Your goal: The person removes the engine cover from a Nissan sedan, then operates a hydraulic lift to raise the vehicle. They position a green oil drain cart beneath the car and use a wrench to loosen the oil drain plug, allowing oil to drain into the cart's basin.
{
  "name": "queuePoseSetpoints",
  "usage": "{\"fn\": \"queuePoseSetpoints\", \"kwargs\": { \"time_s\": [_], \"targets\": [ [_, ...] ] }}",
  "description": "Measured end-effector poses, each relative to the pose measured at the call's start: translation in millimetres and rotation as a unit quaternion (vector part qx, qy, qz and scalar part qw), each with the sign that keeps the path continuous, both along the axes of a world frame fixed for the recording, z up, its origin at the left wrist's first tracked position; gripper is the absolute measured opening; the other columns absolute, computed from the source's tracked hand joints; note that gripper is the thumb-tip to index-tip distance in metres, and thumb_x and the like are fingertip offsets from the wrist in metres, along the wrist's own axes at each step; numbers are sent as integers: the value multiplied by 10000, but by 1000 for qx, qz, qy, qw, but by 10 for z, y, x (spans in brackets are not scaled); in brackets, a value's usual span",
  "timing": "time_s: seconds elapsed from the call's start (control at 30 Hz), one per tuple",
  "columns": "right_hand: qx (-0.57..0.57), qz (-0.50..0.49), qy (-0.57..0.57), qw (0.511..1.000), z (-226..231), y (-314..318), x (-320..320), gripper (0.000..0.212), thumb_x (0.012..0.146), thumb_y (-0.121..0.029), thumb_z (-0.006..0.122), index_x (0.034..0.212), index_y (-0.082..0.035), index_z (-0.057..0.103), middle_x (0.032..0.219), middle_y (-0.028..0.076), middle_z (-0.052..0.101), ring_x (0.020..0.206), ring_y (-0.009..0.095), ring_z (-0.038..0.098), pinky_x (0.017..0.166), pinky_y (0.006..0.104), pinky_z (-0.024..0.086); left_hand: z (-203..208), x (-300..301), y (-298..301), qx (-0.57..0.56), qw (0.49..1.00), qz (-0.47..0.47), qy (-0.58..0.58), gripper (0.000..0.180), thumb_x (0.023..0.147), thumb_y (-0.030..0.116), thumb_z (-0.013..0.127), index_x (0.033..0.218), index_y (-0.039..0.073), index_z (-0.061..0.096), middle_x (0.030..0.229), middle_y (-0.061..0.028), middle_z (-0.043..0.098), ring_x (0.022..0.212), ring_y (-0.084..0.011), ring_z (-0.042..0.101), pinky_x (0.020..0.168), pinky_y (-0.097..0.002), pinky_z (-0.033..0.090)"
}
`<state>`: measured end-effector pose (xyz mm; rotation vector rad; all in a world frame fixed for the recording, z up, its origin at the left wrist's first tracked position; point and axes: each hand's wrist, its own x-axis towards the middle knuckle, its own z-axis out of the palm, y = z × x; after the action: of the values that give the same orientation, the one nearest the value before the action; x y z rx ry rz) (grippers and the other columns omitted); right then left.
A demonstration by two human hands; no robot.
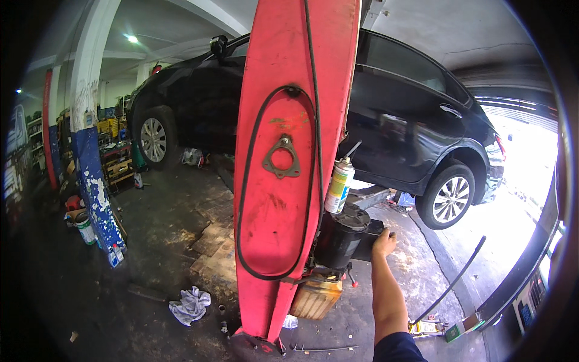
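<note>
My right hand reaches in from the lower right, its fingers curled at the side of a black box beside a tall red lift post. What the fingers press or hold is hidden. Left of the hand, a black cylindrical tank is mounted on the post. A spray can with a raised straw stands on its lid. Below hangs a stained, yellowish plastic container. On the post's face hang a looped black cable and a flat metal flange gasket. My left hand is not in view.
Behind the post is a black car. A long bar leans at right, above a small green box. A crumpled rag and a thin rod lie on the floor. A blue-and-white pillar stands at left.
</note>
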<state>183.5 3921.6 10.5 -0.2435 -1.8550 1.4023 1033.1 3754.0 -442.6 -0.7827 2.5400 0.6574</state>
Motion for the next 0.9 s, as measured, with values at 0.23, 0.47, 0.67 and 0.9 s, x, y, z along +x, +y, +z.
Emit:
{"fn": "queuePoseSetpoints", "kwargs": {
  "time_s": [0.23,0.47,0.67,0.9],
  "targets": [
    [-13,4,7,1000,15,-6,20,463,915,-394,591,869,66,623,892,280,671,856,467,629,821,547,463,-1,6,-20,11,994,107,17,202,856,306,627,904,150,745,904,-175,727,828,-375,698,746,-525,538],
    [-13,4,21,1000,11,-9,-10,468,908,-379,569,843,84,608,831,294,660,795,451,623,792,547,457,-60,80,102,31,979,192,53,185,814,306,634,791,158,741,856,-178,724,759,-363,699,698,-514,533],
    [-3,-10,55,998,-33,-19,-45,504,916,-414,554,840,82,599,840,302,655,798,470,604,797,552,449,-95,97,124,0,985,159,72,165,805,296,629,815,194,759,913,-166,737,788,-376,706,690,-518,529],
    [18,-57,46,997,-44,-32,-60,507,923,-416,550,868,84,610,862,310,662,827,484,617,816,557,453,-60,25,111,41,981,187,43,157,775,257,660,866,183,766,918,-155,742,803,-371,717,695,-504,552]
  ]
}}
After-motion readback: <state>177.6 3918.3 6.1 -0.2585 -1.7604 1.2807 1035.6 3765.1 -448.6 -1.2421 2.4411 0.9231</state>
